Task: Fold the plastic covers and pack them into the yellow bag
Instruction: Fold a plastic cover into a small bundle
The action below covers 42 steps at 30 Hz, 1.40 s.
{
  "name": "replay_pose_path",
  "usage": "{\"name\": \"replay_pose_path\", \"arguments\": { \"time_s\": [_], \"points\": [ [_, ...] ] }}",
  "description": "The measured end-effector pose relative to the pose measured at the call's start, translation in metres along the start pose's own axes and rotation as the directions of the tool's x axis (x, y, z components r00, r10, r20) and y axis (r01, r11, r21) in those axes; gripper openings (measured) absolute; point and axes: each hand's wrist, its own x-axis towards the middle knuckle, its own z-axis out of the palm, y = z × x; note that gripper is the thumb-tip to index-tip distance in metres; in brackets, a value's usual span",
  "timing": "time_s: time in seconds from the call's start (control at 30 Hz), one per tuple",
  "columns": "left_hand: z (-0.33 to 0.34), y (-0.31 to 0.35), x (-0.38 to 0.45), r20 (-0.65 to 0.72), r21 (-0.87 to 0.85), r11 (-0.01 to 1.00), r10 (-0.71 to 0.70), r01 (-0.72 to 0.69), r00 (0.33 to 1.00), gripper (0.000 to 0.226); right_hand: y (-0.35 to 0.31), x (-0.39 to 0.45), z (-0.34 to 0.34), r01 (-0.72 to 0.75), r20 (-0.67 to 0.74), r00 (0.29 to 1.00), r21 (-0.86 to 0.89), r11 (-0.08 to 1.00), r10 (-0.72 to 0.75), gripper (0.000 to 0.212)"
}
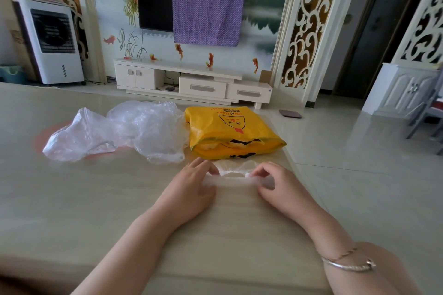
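- yellow bag (230,132): glossy plastic, printed with a cartoon face and lettering; lies flat on its side, bulging, mouth toward the viewer
- loose plastic covers (115,132): clear, crumpled heap; just left of the bag, touching its side
- single plastic cover (236,169): clear, gathered elastic rim; flattened just in front of the bag

Head camera looks forward and down, close over the table (72,199).
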Motion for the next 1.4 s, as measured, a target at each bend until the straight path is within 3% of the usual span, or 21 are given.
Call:
{"name": "replay_pose_path", "arguments": {
  "time_s": [0.07,0.2,0.43,0.6,0.73,0.83,1.0,1.1,1.2,1.3,1.37,1.4],
  "points": [
    [0.0,-0.001,0.0,-0.058,-0.04,0.999,0.012,-0.014,0.998,0.004,0.001,0.002,0.0,-0.036,-0.064,0.997,0.057,0.998,0.04,0.005],
    [0.002,-0.004,0.002,-0.14,-0.089,0.995,-0.057,0.045,0.989,0.027,0.002,0.005,0.001,-0.107,-0.106,0.985,0.231,0.967,0.134,0.014],
    [0.001,-0.001,0.009,-0.186,-0.152,0.96,-0.263,0.236,0.947,0.045,-0.001,0.014,0.004,-0.23,-0.104,0.959,0.255,0.939,0.263,0.034],
    [0.001,0.007,0.019,-0.189,0.049,0.929,-0.352,0.367,0.917,0.044,-0.001,0.024,0.011,-0.358,-0.089,0.926,0.109,0.927,0.368,0.021],
    [0.001,0.009,0.03,-0.178,0.287,0.853,-0.4,0.437,0.899,0.022,-0.009,0.029,0.019,-0.351,-0.113,0.936,-0.247,0.903,0.333,0.02],
    [0.003,0.008,0.034,-0.179,0.411,0.793,-0.414,0.45,0.893,0.011,-0.014,0.03,0.02,-0.32,-0.121,0.947,-0.408,0.855,0.296,0.021],
    [0.002,0.0,0.032,-0.228,0.437,0.777,-0.393,0.454,0.891,0.034,-0.01,0.032,0.018,-0.33,-0.112,0.941,-0.51,0.795,0.319,0.038],
    [0.002,-0.004,0.029,-0.236,0.395,0.797,-0.393,0.457,0.889,0.028,-0.009,0.031,0.019,-0.328,-0.085,0.938,-0.533,0.78,0.336,0.037],
    [0.0,-0.008,0.027,-0.249,0.366,0.798,-0.413,0.48,0.876,0.023,-0.009,0.028,0.019,-0.314,-0.021,0.942,-0.402,0.86,0.334,0.034],
    [-0.006,-0.013,0.024,-0.298,0.34,0.784,-0.434,0.519,0.85,0.019,-0.007,0.025,0.014,-0.318,0.023,0.948,-0.016,0.948,0.319,0.036],
    [-0.008,-0.013,0.025,-0.35,0.297,0.802,-0.413,0.518,0.841,0.019,-0.006,0.02,0.003,-0.336,0.062,0.94,0.319,0.886,0.335,0.034],
    [-0.008,-0.012,0.025,-0.377,0.231,0.842,-0.383,0.487,0.843,0.02,-0.005,0.018,-0.003,-0.339,0.085,0.935,0.491,0.803,0.344,0.032]
  ]
}}
